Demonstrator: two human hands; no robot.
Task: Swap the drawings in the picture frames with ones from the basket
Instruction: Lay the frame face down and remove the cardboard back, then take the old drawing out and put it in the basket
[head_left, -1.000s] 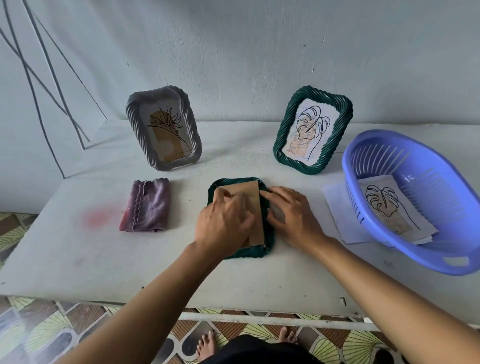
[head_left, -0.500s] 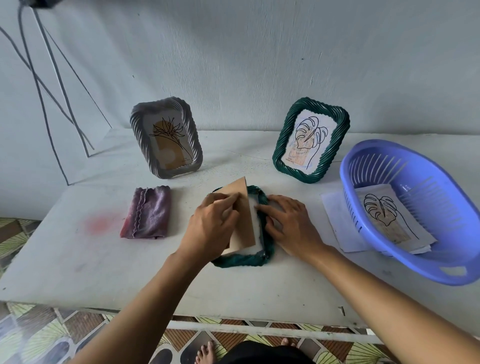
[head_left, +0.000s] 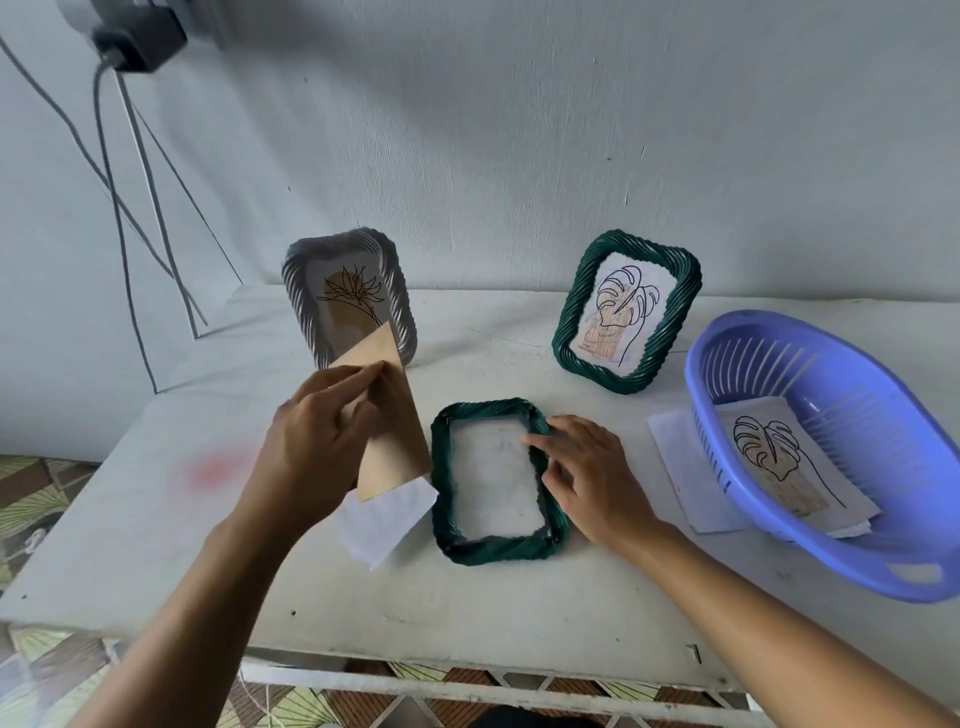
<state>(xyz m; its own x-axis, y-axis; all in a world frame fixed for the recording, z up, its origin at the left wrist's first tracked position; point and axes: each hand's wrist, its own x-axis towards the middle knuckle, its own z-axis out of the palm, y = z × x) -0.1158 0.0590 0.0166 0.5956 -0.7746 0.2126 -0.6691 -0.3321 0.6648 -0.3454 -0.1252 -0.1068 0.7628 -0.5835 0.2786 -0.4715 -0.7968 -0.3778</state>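
Head view: shows a white table (head_left: 467, 613) against a pale wall. Finds the dark green frame (head_left: 498, 550) flat near the table's middle, back side up, long axis running from the near edge toward the wall, far end leaning slightly left. Exposes a pale surface inside its opening; cannot tell whether glass or paper. Grips with the left hand (head_left: 311, 447) a brown backing board (head_left: 392, 415), thumb and curled fingers pinching its left edge. Holds the board above the table just left of the flat frame, tilted, long axis steep, upper corner pointing at the grey frame (head_left: 296, 280). Shows a white sheet (head_left: 387, 519) protruding below the board's lower edge. Rests the right hand (head_left: 592, 478) on the flat frame's right rim, fingers relaxed and nearly straight, grasping nothing. Places the grey frame upright at far left with a flower drawing, long axis vertical, leaning back. Places a second green frame (head_left: 670, 338) upright at far right with a leaf drawing. Sets the purple basket (head_left: 831, 551) at the right edge, containing a leaf drawing (head_left: 779, 457), over loose white papers (head_left: 675, 457).
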